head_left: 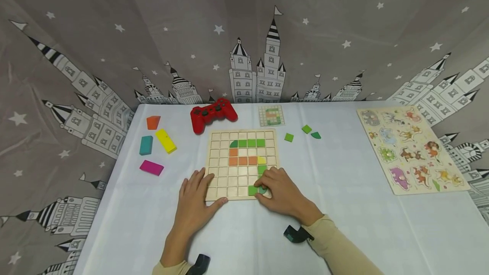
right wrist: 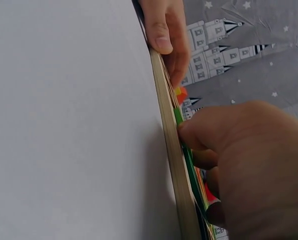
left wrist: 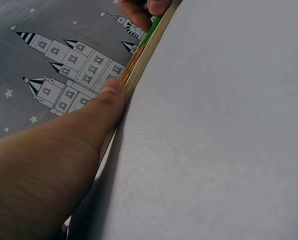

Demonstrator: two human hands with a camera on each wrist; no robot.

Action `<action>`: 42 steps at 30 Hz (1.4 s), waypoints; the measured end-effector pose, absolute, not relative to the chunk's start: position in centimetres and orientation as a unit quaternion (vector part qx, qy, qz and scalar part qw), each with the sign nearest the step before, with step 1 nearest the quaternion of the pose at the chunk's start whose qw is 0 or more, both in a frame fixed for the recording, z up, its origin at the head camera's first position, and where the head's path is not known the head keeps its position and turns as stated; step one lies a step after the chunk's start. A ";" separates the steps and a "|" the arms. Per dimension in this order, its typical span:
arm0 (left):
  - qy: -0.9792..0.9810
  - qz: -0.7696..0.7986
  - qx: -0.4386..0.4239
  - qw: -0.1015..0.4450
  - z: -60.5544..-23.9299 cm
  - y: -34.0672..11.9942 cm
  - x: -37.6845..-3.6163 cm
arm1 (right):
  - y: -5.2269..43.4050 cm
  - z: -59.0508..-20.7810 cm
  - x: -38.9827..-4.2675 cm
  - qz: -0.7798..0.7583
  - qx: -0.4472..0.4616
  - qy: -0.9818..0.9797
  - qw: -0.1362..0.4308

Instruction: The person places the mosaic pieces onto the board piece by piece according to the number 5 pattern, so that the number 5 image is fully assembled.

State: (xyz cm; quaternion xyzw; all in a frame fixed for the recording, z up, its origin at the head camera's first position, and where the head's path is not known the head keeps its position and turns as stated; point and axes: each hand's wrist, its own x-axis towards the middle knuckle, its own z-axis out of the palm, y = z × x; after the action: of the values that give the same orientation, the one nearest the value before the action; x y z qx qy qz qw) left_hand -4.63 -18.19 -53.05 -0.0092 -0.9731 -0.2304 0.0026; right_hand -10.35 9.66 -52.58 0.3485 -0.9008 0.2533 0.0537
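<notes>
A wooden grid board (head_left: pixel 223 172) lies on the white table, with green, orange and yellow tiles set in its squares. My left hand (head_left: pixel 194 205) rests on the board's lower left corner, fingers straight along the side and thumb at the near edge. At the lower right corner, my right hand (head_left: pixel 284 192) pinches a dark green rounded tile (head_left: pixel 262 190) between thumb and fingers, low in its square. Beside it sits a light green square tile (head_left: pixel 252 190). In the right wrist view the thumb (right wrist: pixel 199 127) is against green at the board's edge.
Beyond the board lie a red game controller (head_left: pixel 212 115) and a small pattern card (head_left: pixel 271 116). Loose green tiles (head_left: pixel 289 138) and a leaf-shaped green piece (head_left: pixel 316 135) are to the right. Colored blocks (head_left: pixel 166 141) sit at left, an animal puzzle board (head_left: pixel 412 152) far right.
</notes>
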 end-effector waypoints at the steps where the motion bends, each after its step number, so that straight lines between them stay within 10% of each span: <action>1: -0.973 -0.230 -0.008 0.002 -53.1 -18.2 -4.6 | 9.6 -52.6 -10.3 0.252 0.346 -0.902 0.055; 42: -0.972 -0.233 -0.011 0.007 -53.1 -18.2 -4.6 | 11.2 -51.7 -11.9 0.276 0.287 -0.917 0.031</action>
State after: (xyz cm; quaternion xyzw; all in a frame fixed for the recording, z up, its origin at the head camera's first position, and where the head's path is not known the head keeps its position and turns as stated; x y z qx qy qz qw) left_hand -4.64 -18.19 -53.09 -0.0113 -0.9723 -0.2333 0.0067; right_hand -11.93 11.18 -51.74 0.2867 -0.9168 0.2762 0.0309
